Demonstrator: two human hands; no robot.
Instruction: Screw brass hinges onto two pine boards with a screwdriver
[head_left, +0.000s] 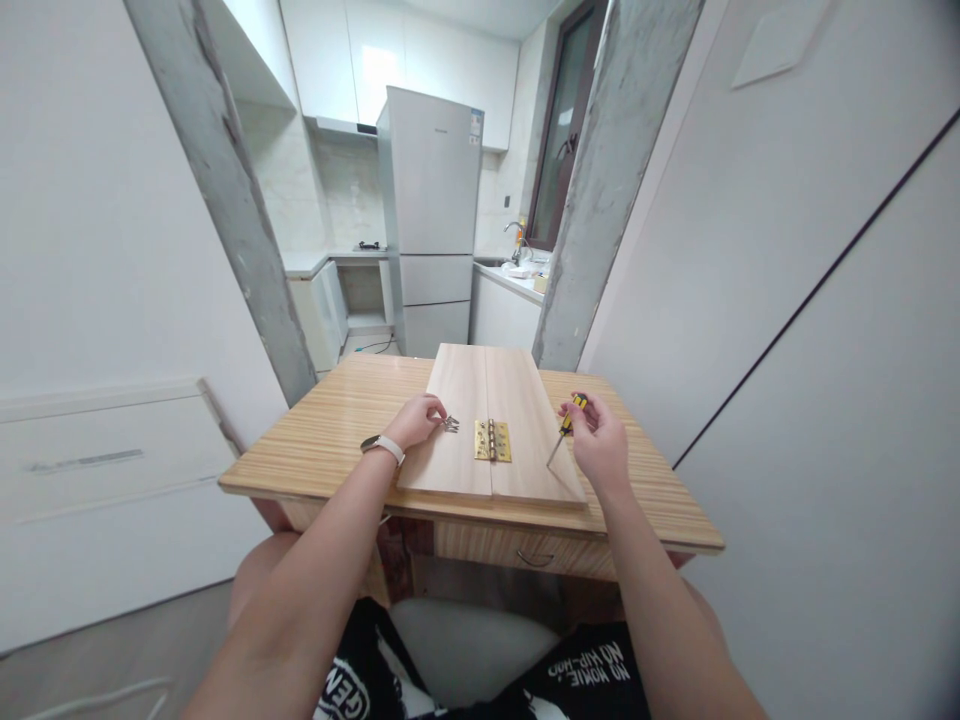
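Two pale wooden boards [459,385] lie side by side on the table. A brass hinge [493,441] lies open across the seam between them. My left hand [421,418] is at the left board, its fingertips pinched at a small pile of screws [451,424]; whether a screw is between them is too small to tell. My right hand [598,440] holds a yellow and black screwdriver [573,410] over the right board's edge, its shaft slanting down to the left with the tip near the board's surface.
The striped wooden table [352,400] has a drawer with a metal handle [535,558] at its front. Beyond it stand a grey fridge [439,180] and a counter with a sink. White walls flank both sides.
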